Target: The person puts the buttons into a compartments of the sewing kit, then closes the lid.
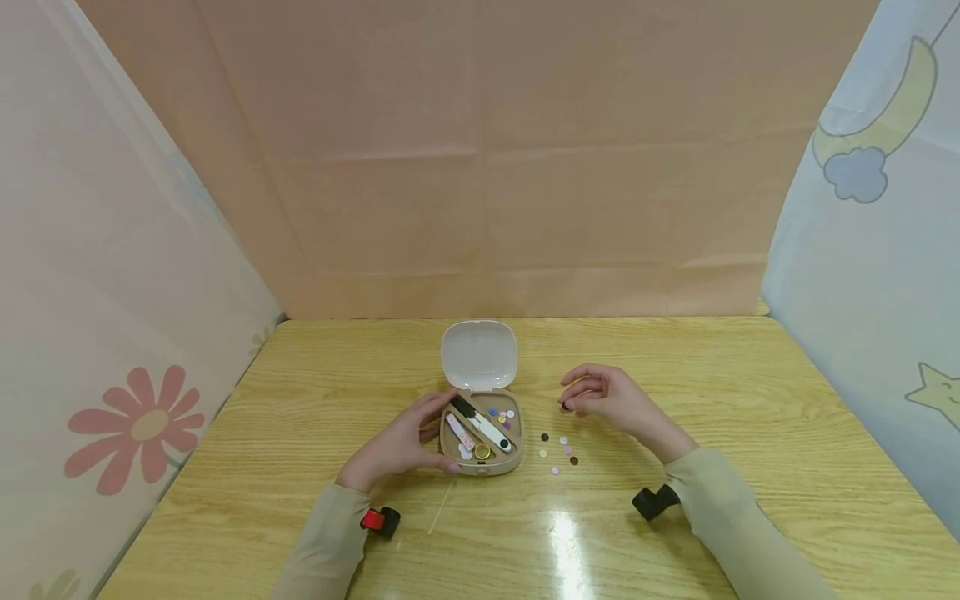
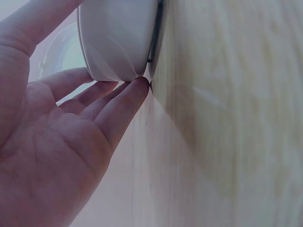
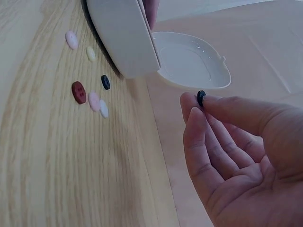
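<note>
A small beige sewing box stands on the table with its white lid raised. My left hand holds the box at its left side, fingers toward the back corner and thumb at the front. In the left wrist view, the fingertips touch the box wall. Inside lie thread snips with a black end, a pale printed strip, a gold ring-shaped item and several coloured buttons. Right of the box, my right hand pinches a black button between thumb and forefinger, above the table.
Several loose buttons lie between the box and my right hand, among them a dark red button, a black button and a pink button. A peach cloth hangs behind the wooden table, with patterned cloths at both sides.
</note>
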The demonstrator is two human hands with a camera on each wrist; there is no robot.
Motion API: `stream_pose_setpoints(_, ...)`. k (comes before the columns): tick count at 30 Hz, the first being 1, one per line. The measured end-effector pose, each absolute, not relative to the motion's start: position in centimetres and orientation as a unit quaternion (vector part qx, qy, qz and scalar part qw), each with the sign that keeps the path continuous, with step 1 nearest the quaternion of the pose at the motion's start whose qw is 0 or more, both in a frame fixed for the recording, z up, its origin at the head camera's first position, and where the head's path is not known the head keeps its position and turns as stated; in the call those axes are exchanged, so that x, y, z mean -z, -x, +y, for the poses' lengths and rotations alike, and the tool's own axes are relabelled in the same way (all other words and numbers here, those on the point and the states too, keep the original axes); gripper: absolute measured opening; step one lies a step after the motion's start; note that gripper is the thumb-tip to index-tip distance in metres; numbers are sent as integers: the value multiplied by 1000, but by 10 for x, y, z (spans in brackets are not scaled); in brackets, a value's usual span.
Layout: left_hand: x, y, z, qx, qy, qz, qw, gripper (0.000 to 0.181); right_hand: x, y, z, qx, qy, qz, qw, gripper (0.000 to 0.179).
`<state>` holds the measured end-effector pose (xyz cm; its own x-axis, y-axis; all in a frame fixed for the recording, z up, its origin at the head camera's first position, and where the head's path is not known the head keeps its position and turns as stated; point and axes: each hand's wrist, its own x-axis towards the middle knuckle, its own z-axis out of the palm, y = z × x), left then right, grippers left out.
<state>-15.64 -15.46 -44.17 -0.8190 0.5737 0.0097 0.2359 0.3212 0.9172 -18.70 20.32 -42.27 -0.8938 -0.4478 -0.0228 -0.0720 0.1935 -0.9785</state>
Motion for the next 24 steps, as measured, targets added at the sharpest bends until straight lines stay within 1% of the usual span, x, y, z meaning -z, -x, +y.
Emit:
stream_pose_setpoints(19, 439, 156, -154, -537, -262, 785, 161, 104, 415, 193, 178, 620, 174, 749, 156, 39)
stream_pose_setpoints(24, 440, 156, -154, -533, -260, 789, 163, 103, 414, 193, 172, 617, 180, 751, 150, 37)
